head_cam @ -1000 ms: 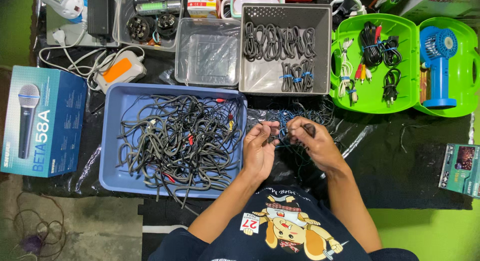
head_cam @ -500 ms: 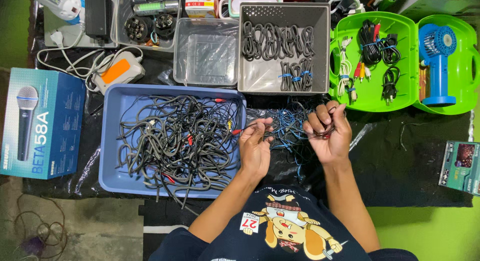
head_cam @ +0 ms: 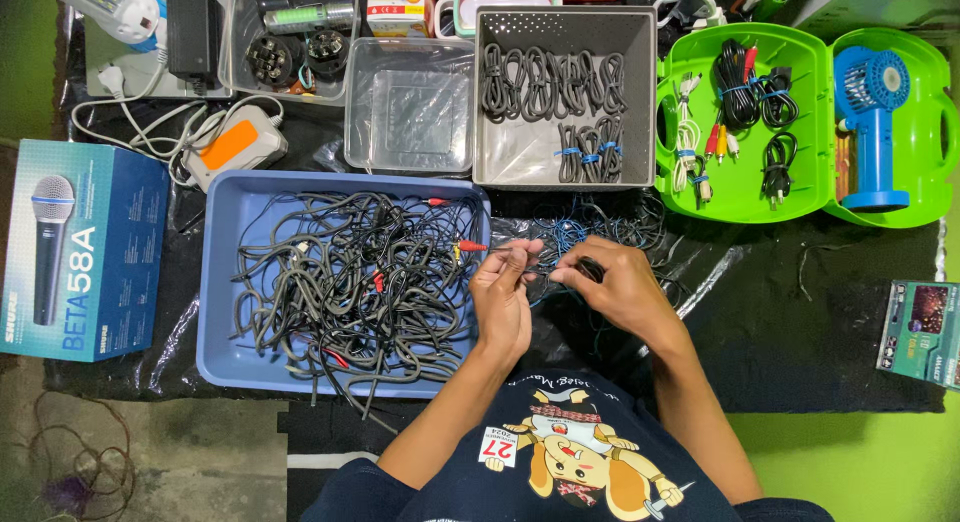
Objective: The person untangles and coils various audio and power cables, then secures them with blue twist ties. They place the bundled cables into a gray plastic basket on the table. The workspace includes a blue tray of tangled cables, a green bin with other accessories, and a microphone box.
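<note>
presently both hands pinch one thin dark cable (head_cam: 548,270) stretched left to right between them, just beside the blue tray (head_cam: 222,312). left hand (head_cam: 503,300) fingers closed near its red plug; right hand (head_cam: 612,284) gripping the other end.

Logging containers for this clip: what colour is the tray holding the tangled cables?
Pale blue. The tray shows in the head view, left of the left hand.
</note>
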